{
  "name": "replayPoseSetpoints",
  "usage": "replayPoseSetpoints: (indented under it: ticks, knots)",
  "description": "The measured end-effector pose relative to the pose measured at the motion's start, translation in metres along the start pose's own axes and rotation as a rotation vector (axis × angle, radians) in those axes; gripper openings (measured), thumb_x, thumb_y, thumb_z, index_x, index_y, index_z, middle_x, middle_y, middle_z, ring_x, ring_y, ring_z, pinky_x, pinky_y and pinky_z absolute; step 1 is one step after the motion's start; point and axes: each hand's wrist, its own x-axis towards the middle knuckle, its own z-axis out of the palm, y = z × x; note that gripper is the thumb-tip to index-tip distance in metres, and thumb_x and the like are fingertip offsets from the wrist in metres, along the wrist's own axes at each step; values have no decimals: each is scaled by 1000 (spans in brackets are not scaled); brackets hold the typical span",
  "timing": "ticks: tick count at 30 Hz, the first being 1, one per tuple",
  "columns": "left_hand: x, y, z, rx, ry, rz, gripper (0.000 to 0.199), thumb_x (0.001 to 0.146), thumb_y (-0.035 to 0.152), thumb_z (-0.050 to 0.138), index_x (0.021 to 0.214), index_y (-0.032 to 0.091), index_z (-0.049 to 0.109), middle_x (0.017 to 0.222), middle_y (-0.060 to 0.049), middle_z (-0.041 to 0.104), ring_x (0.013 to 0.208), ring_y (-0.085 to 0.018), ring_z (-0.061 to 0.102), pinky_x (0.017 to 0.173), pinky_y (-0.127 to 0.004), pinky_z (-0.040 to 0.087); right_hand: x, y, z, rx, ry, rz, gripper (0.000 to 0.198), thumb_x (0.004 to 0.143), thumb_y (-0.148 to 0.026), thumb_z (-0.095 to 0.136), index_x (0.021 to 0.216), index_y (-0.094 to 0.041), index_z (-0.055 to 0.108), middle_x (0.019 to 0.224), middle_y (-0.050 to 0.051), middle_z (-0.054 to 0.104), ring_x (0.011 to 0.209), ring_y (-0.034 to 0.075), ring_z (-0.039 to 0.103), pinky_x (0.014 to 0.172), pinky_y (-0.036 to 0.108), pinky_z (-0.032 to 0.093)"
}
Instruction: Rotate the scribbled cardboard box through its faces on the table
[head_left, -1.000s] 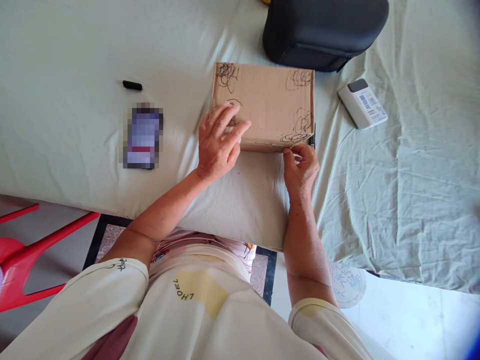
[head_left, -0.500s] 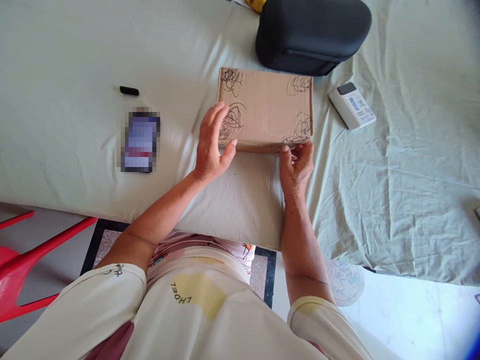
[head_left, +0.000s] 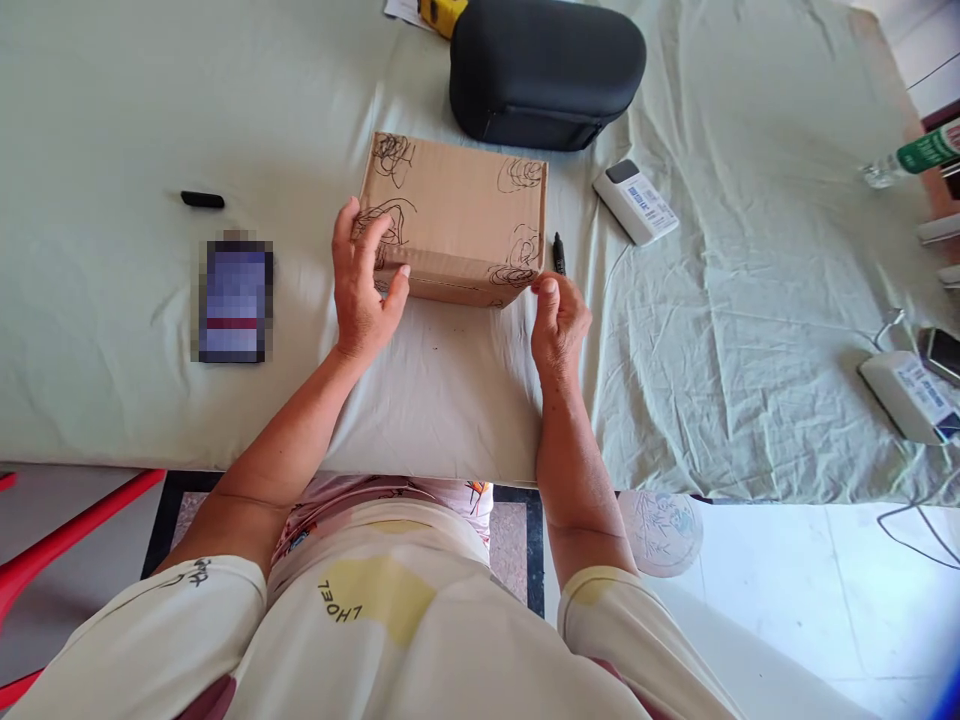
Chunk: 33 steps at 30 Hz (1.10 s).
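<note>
A brown cardboard box [head_left: 457, 210] with black scribbles at its corners lies in front of me, its front face partly showing. My left hand [head_left: 364, 285] grips the box's near left corner, fingers spread over the left edge and thumb at the front edge. At the near right corner, my right hand [head_left: 559, 320] is closed, with thumb and index finger pinched at the box's edge. Whether they also hold something small there I cannot tell. Just beyond that hand lies a black marker [head_left: 559, 253]; a small black cap-like piece [head_left: 202, 199] lies far to the left.
Behind the box stands a black case [head_left: 544, 75], with a yellow object [head_left: 442, 15] beside it. A phone [head_left: 234, 300] lies left, and a white device [head_left: 635, 203] right. Another white device [head_left: 911, 395] and a bottle [head_left: 926, 150] are far right. A green cloth [head_left: 750, 330] covers the table.
My view has swung right, so things sit further left. My right hand has shifted outward along the box's corner and its fingers have closed. The marker and more of the front face now show.
</note>
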Motion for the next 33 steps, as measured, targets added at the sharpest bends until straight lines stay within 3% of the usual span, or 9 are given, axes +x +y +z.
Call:
replayPoseSetpoints:
  ticks: [3,7,14,23,29,33]
  knots:
    - [0,-10,-1,-6,25,-12,67,99,61,64,158,37,42,174,-7,37,167,-34,28,139,-56,24,8,22,-8,-172,84,51,41,101,-51,54,123,-21,72,116,10,73,113,25,68,107,49,54]
    - [0,-9,-2,-5,20,17,70,100,60,63,161,37,38,170,-7,42,163,-33,35,136,-54,33,14,40,-16,-397,50,190,43,91,-32,62,132,-24,71,129,11,69,123,28,62,113,53,48]
    - [-1,7,3,4,-64,52,54,107,62,49,152,33,49,161,-11,51,150,-30,52,118,-44,55,13,26,-17,-623,-70,363,34,94,-32,56,118,-29,79,123,10,67,118,31,57,107,56,44]
    - [1,2,10,18,-87,69,56,109,63,35,158,36,43,161,-10,51,155,-29,48,127,-49,47,11,50,-4,-594,144,312,36,82,-28,65,118,-25,66,112,7,69,109,28,62,103,54,48]
    - [0,2,13,-15,-51,51,56,108,67,37,152,34,50,156,-10,55,146,-27,56,113,-41,59,13,55,-1,-534,168,281,23,90,-22,53,111,-22,61,104,7,70,103,26,68,102,53,51]
    - [0,2,13,-26,-40,32,57,107,68,38,150,34,53,156,-10,56,144,-28,58,113,-41,59,14,55,-3,-415,150,218,27,100,-28,42,116,-22,63,102,6,71,100,24,69,99,49,53]
